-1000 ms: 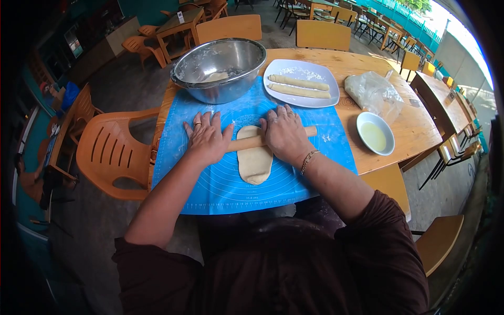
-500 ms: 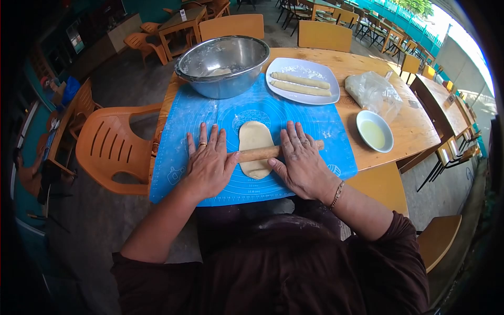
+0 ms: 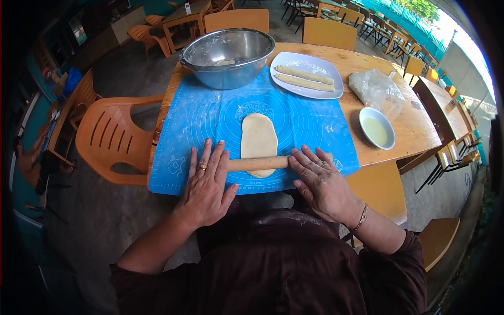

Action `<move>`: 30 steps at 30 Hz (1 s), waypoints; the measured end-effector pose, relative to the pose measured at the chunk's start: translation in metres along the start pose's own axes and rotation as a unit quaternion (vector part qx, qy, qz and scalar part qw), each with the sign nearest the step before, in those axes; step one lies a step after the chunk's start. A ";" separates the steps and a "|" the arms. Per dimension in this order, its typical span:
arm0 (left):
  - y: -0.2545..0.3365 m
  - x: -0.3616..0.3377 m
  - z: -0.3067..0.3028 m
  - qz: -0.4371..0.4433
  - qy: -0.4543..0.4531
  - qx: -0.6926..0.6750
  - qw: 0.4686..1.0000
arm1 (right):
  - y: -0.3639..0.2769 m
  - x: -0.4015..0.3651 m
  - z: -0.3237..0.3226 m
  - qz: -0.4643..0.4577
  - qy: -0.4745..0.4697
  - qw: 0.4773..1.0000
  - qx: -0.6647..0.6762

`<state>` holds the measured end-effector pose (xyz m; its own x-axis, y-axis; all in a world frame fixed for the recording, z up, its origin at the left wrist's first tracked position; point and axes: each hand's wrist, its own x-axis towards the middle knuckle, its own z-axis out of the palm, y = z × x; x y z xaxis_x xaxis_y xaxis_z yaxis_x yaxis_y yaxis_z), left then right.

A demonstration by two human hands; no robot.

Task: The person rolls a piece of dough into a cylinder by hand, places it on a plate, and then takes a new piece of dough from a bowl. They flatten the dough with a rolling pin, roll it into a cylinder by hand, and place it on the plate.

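Observation:
A wooden rolling pin [image 3: 257,164] lies crosswise over the near part of a flat oval sheet of dough [image 3: 259,135]. The dough rests on a blue printed mat [image 3: 210,121] dusted with flour. My left hand [image 3: 205,181] presses flat on the pin's left end, fingers stretched out, with a ring on one finger. On the right end, my right hand [image 3: 323,181] rests with its fingers extended and slightly spread. Both palms hide the ends of the pin.
A steel bowl [image 3: 227,79] stands at the mat's back left. Beside it, a white plate [image 3: 328,63] holds two rolled dough strips [image 3: 304,79]. To the right are a plastic bag [image 3: 375,89] and a small bowl of pale yellow liquid [image 3: 376,131]. An orange chair [image 3: 113,139] stands left.
Both hands and the rolling pin have moved toward my body, down to the dough's near end. More of the dough's far part shows, and it looks longer. The hands are farther apart.

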<state>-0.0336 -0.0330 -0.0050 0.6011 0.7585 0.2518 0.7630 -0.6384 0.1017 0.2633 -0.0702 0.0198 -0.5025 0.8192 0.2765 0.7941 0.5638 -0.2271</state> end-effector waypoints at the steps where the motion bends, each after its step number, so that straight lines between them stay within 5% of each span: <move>1: 0.002 -0.004 -0.001 0.009 0.010 -0.001 1.000 | -0.001 -0.002 0.000 -0.001 -0.002 1.000 0.001; 11: 0.014 -0.031 0.001 0.039 0.037 -0.022 0.998 | 0.002 -0.030 0.009 -0.047 0.064 0.997 0.010; 17: 0.001 -0.013 0.008 0.050 0.164 -0.067 0.983 | -0.003 0.005 0.004 -0.035 0.120 0.992 -0.008; 23: -0.008 0.060 -0.037 0.015 0.051 -0.299 0.953 | 0.004 0.023 0.012 0.002 0.067 0.996 0.055; 30: -0.039 0.145 0.005 0.007 0.000 -0.218 0.976 | 0.015 0.008 -0.006 0.098 0.097 0.989 0.049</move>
<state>0.0255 0.1027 0.0229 0.6105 0.7494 0.2563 0.5814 -0.6437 0.4976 0.2731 -0.0563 0.0246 -0.2586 0.8835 0.3905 0.8285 0.4107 -0.3807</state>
